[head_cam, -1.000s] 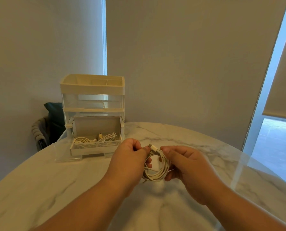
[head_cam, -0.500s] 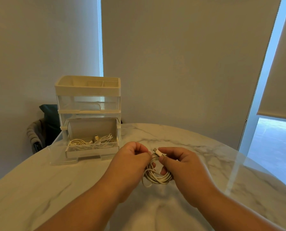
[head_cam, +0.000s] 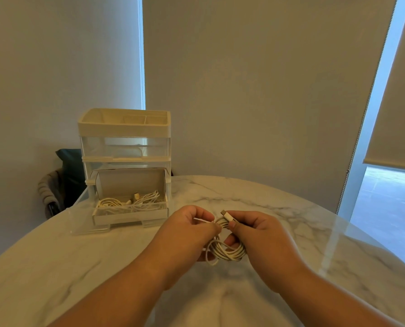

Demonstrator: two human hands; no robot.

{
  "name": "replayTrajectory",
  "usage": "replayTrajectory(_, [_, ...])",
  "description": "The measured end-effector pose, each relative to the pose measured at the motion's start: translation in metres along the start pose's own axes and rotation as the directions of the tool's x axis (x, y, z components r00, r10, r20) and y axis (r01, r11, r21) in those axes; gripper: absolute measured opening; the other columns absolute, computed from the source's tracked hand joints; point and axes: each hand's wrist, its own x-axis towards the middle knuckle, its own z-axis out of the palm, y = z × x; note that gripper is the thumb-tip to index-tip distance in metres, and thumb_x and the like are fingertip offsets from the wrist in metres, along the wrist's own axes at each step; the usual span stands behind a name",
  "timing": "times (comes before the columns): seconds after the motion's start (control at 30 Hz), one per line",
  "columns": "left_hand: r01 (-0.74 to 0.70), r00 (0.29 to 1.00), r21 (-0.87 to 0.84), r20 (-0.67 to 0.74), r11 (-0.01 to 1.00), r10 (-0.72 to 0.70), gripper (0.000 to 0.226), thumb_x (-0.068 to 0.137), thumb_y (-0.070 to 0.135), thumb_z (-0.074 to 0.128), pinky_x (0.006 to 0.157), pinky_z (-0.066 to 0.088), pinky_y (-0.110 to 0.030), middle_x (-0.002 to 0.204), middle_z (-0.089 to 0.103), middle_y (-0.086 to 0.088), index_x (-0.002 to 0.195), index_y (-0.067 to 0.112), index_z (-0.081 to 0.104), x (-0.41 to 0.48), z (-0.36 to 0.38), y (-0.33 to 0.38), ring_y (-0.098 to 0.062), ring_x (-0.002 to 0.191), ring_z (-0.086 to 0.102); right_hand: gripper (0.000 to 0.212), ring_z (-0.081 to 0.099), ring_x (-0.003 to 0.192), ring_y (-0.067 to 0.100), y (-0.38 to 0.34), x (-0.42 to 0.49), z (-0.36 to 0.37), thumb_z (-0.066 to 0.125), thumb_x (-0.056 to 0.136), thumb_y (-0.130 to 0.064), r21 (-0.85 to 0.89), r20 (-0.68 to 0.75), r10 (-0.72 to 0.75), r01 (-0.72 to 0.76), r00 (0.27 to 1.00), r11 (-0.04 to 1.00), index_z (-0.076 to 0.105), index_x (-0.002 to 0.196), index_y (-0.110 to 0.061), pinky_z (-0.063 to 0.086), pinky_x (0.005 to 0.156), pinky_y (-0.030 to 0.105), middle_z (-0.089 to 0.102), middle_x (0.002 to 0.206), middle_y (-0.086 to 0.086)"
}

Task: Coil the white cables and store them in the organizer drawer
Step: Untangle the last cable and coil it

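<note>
A coiled white cable (head_cam: 227, 252) hangs between both hands above the marble table (head_cam: 79, 267). My left hand (head_cam: 185, 232) pinches a thin strand at the coil's top. My right hand (head_cam: 255, 234) grips the coil near its plug end, which pokes out above the thumb. Behind and to the left stands the organizer (head_cam: 125, 147), its bottom drawer (head_cam: 130, 214) pulled open. Other white cables (head_cam: 130, 201) lie loosely inside that drawer.
A dark chair (head_cam: 62, 182) stands behind the table at the left, next to the organizer. Roller blinds cover the wall beyond, with a bright window strip at the right. The table's round edge curves from back centre to the right.
The coil has tightened and dropped lower between the hands. My left hand now pinches a strand at the top while my right thumb holds the plug end.
</note>
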Motion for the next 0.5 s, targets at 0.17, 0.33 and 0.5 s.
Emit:
replayTrajectory(0.17, [-0.004,0.998,0.072,-0.062,0.997,0.009,0.015,0.086,0.008,0.07,0.063,0.06,-0.042,0.089,0.073,-0.019,0.099,0.014,0.065,0.0013,0.0016,-0.0021,-0.025,0.066,0.069,0.022,0.068,0.063,0.009,-0.0022,-0.0026,0.0011,0.064,0.095,-0.014,-0.058,-0.006,-0.025,0.025,1.0,0.998,0.077,0.093,-0.032,0.055,0.063,0.023,0.075,0.07,0.004])
replayTrajectory(0.33, [0.004,0.993,0.058,-0.122,0.998,0.003,0.01,0.088,0.007,0.064,0.059,0.059,-0.034,0.084,0.074,-0.013,0.093,0.014,0.069,0.0017,0.0011,-0.0014,-0.023,0.065,0.071,0.022,0.064,0.058,-0.004,-0.0064,-0.0074,0.0014,0.064,0.095,-0.011,-0.096,0.012,-0.071,0.072,0.997,0.993,0.075,0.097,-0.029,0.044,0.052,0.007,0.075,0.071,-0.003])
replayTrajectory(0.5, [0.005,0.99,0.067,-0.144,0.998,0.005,0.011,0.088,0.007,0.061,0.061,0.061,-0.038,0.081,0.074,-0.012,0.09,0.013,0.069,0.0026,0.0028,-0.0039,-0.03,0.072,0.073,0.023,0.064,0.061,-0.003,-0.0049,-0.0082,0.0024,0.065,0.093,-0.011,-0.148,-0.005,-0.111,0.109,0.994,0.983,0.075,0.092,-0.032,0.044,0.053,0.008,0.075,0.074,-0.005])
